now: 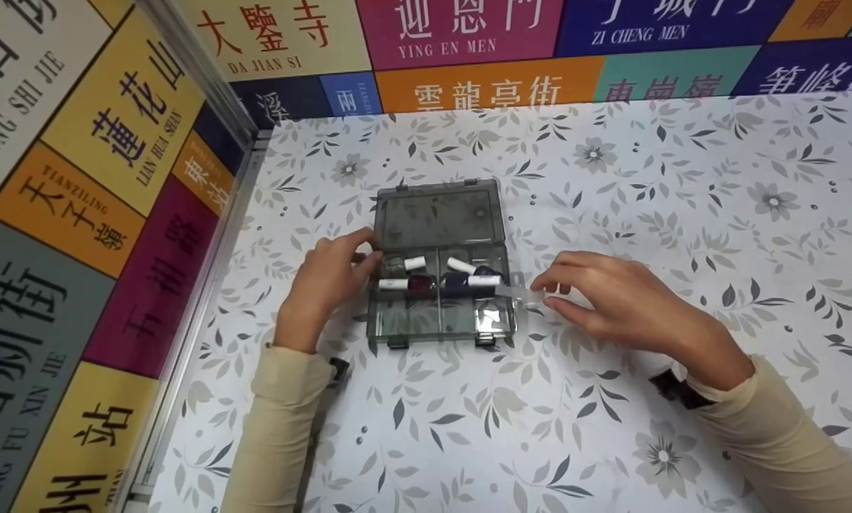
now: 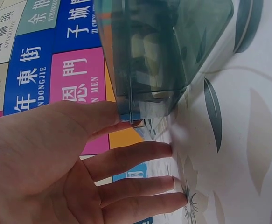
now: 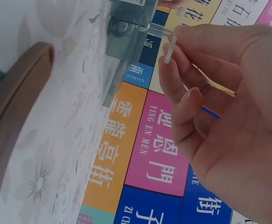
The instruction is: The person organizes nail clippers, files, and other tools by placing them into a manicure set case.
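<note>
We saw left hand (image 1: pixel 328 283) pinching open box (image 1: pixel 439 246) at nine o'clock, likely steadying it; right hand (image 1: pixel 608 298), at three, pinched clear strip (image 1: pixel 526 294), likely for control.

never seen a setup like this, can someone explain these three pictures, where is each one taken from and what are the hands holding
There is no robot here, just a person's two bare hands. The wide picture comes from a camera on the person's head, looking forward and down. The other two come from a camera on each wrist, each watching that hand's work.

On the leaf-patterned tabletop lies an open, see-through dark case. Inside are small white-capped bottles, some dark red or dark blue. The left hand holds the case's edge between thumb and forefinger. The right hand pinches a clear, flat piece beside the case; exactly what it is, I can't tell.
</note>
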A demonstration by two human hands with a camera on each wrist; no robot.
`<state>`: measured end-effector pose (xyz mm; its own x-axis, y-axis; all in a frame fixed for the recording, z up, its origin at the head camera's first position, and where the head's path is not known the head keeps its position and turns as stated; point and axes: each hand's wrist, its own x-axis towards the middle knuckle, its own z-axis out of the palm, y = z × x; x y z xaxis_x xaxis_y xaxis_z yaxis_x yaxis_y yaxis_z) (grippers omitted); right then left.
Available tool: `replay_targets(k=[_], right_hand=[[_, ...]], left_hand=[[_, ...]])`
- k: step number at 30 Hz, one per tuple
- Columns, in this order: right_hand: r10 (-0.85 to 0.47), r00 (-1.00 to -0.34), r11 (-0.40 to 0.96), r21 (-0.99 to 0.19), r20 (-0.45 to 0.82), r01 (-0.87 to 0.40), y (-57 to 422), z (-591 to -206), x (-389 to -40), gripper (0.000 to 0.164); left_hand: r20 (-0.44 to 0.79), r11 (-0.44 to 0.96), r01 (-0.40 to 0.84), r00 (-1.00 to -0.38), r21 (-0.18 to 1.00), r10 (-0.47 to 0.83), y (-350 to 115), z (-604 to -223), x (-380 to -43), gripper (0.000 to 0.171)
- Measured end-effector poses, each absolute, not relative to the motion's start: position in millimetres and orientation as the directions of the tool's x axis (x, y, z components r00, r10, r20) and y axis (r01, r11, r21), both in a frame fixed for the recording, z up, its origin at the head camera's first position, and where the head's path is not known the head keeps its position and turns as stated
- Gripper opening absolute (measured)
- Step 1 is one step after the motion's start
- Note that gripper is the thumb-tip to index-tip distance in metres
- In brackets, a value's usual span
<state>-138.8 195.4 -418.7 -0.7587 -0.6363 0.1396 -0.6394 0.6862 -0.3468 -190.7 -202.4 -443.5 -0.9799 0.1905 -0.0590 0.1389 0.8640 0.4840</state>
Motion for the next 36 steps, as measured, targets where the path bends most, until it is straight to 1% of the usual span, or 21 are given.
replay_targets(k=[8, 15, 21, 27, 36], right_hand=[[-0.637, -0.755, 0.679, -0.348, 0.156, -0.646, 182.7, -416.0, -143.1, 0.016], [-0.661, -0.739, 0.654, -0.383, 0.129, -0.652, 165.4, -423.1, -149.7, 0.020], [-0.673, -0.724, 0.625, -0.407, 0.150, -0.666, 144.8, -428.4, -151.6, 0.020], [-0.690, -0.699, 0.597, -0.397, 0.188, -0.697, 123.8, -433.0, -152.5, 0.018], [-0.714, -0.676, 0.584, -0.378, 0.181, -0.718, 103.2, -438.9, -150.4, 0.017]], left_hand=[[-0.060, 0.863, 0.137, -0.980, 0.486, 0.190, -201.4, -443.9, -191.6, 0.013], [-0.055, 0.866, 0.139, -0.981, 0.481, 0.188, -200.0, -444.6, -191.0, 0.013], [-0.046, 0.865, 0.145, -0.981, 0.481, 0.190, -201.9, -443.9, -189.6, 0.015], [-0.038, 0.865, 0.141, -0.983, 0.481, 0.181, -202.9, -442.5, -190.9, 0.015], [-0.038, 0.869, 0.145, -0.982, 0.474, 0.184, -200.9, -443.7, -190.4, 0.013]])
